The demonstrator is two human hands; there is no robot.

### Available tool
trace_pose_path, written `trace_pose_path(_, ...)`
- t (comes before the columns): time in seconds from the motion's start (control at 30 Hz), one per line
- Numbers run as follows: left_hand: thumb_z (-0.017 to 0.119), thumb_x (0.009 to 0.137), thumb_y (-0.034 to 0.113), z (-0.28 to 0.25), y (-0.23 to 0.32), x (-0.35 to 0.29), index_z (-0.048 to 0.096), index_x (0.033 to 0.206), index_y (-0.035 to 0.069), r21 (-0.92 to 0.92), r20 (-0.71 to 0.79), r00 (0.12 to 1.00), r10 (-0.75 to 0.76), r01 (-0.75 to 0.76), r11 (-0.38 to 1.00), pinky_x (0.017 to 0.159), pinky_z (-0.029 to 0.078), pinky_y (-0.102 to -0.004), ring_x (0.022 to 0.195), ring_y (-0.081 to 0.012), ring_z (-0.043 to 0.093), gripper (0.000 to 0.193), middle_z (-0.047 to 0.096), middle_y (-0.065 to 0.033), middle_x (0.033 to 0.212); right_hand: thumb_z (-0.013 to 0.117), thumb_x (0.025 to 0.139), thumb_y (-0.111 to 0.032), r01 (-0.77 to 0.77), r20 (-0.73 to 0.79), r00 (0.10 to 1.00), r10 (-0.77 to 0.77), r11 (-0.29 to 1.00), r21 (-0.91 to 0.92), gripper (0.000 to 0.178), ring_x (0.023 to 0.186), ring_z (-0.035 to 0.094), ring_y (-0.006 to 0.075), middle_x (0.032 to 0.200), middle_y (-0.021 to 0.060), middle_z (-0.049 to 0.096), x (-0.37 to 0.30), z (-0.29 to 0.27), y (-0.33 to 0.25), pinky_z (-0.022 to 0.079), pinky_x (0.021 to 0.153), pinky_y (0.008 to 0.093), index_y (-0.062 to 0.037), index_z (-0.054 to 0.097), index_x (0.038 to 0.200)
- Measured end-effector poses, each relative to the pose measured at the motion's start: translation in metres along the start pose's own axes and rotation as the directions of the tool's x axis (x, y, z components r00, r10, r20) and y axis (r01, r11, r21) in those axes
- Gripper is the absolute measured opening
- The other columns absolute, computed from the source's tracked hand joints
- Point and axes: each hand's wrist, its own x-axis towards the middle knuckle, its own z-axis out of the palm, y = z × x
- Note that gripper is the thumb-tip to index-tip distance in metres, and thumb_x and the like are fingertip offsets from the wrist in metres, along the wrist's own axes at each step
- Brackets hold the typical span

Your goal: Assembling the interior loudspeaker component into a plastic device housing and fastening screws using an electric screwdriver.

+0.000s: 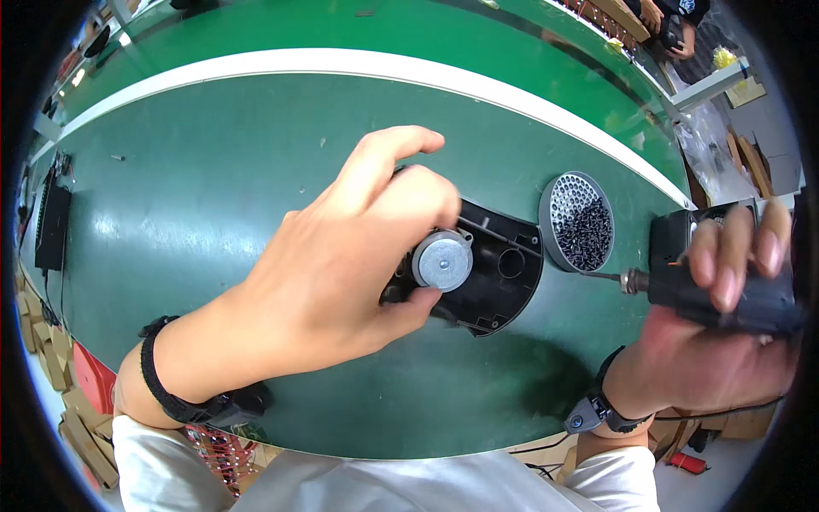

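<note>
My left hand (341,247) reaches over a curved black plastic housing (486,299). Its thumb and a bent finger close around a round silver metal part (444,264), perhaps a small motor, seated at the housing. The index finger is raised, and the palm hides the housing's left side. At the right, my right hand (717,316) grips a black electric screwdriver (708,294), slightly blurred. Its thin bit points left, with the tip by the near rim of a round grey dish (550,226). Many small black screws (587,235) lie in that dish.
A black box-shaped thing (670,239) stands behind the screwdriver. At the far left lies a black power strip or adapter (53,226) with cables. A white rail (341,61) crosses behind the green table (188,171). Another person's hands (678,38) hold something dark at the top right.
</note>
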Motion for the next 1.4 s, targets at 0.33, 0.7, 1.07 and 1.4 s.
trace_pose_path(0.33, 0.078, 0.066, 0.000, -0.029, 0.009, 0.004, 0.062, 0.085, 0.004, 0.416, 0.009, 0.992, 0.124, -0.116, 0.902, 0.099, 0.042, -0.0467, 0.130, -0.0415, 0.044, 0.025, 0.047, -0.0209, 0.138, 0.043, 0.099, -0.024, 0.017, -0.153, 0.988, -0.034, 0.994, -0.107, 0.042, 0.106, 0.053, 0.0304, 0.108, 0.0188, 0.052, 0.008, -0.039, 0.001, 0.039, 0.100, 0.0418, 0.0048, 0.038, 0.129)
trace_pose_path(0.7, 0.087, 0.060, 0.043, -0.012, 0.023, -0.014, 0.057, 0.120, 0.001, 0.407, 0.104, 0.989, -0.108, 0.057, 0.912, 0.102, 0.040, -0.0480, 0.127, -0.0443, 0.044, 0.078, 0.048, -0.0266, 0.136, 0.052, 0.089, -0.009, 0.020, -0.210, 0.976, -0.054, 0.987, -0.162, 0.030, 0.069, 0.050, 0.0181, 0.077, 0.0078, 0.049, 0.015, -0.029, 0.053, 0.044, 0.068, 0.0331, 0.0010, 0.045, 0.116)
trace_pose_path(1.07, 0.081, 0.058, 0.006, 0.000, 0.024, -0.013, 0.056, 0.119, 0.001, 0.382, 0.103, 0.994, -0.032, -0.010, 0.924, 0.095, 0.039, -0.0471, 0.110, -0.0402, 0.046, 0.066, 0.047, -0.0205, 0.119, 0.056, 0.089, -0.010, 0.029, -0.217, 0.974, -0.061, 0.989, -0.148, 0.022, 0.056, 0.048, 0.0149, 0.066, 0.0049, 0.047, 0.009, -0.023, 0.089, 0.043, 0.057, 0.0332, -0.0030, 0.051, 0.109)
trace_pose_path(1.4, 0.083, 0.058, 0.009, 0.000, 0.031, -0.015, 0.060, 0.118, 0.002, 0.409, 0.140, 0.986, -0.090, 0.025, 0.912, 0.094, 0.040, -0.0471, 0.111, -0.0406, 0.045, 0.065, 0.043, -0.0203, 0.119, 0.054, 0.090, -0.010, -0.002, -0.209, 0.978, -0.029, 0.989, -0.150, 0.021, 0.056, 0.047, 0.0151, 0.067, 0.0046, 0.046, 0.007, -0.020, 0.096, 0.043, 0.057, 0.0335, -0.0034, 0.050, 0.109)
